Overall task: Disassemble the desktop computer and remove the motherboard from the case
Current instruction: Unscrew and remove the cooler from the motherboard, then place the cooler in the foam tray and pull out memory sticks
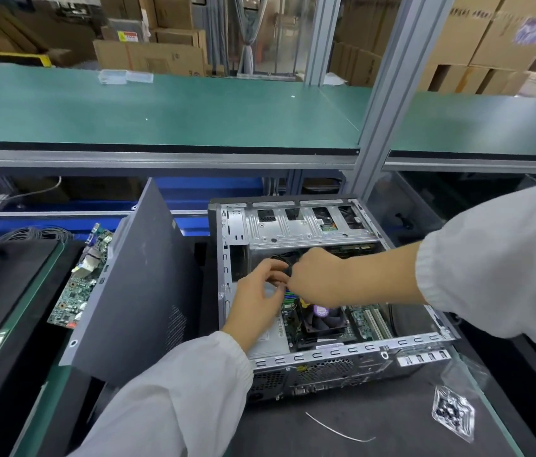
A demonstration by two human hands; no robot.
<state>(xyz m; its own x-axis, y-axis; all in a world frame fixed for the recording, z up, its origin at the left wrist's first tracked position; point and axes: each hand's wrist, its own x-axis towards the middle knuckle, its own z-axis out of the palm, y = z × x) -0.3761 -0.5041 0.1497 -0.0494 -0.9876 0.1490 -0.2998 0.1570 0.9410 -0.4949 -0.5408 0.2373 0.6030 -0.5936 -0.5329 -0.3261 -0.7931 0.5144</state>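
An open desktop case (296, 225) lies on its side on the dark mat. Inside it sits the green motherboard (364, 319) with a black CPU cooler fan (321, 321) bearing a purple sticker. Both hands reach into the case above the fan. My left hand (256, 301) has its fingers curled around dark cables near the board's edge. My right hand (316, 278) pinches the same cable bundle (281, 258) from the right; what lies under the fingers is hidden. White sleeves cover both arms.
The grey side panel (141, 285) leans against the case's left side. A loose circuit board (82, 282) lies left of it. A small bag of screws (454, 410) and a white cable tie (336, 428) lie on the mat in front. A green shelf (161, 110) spans above.
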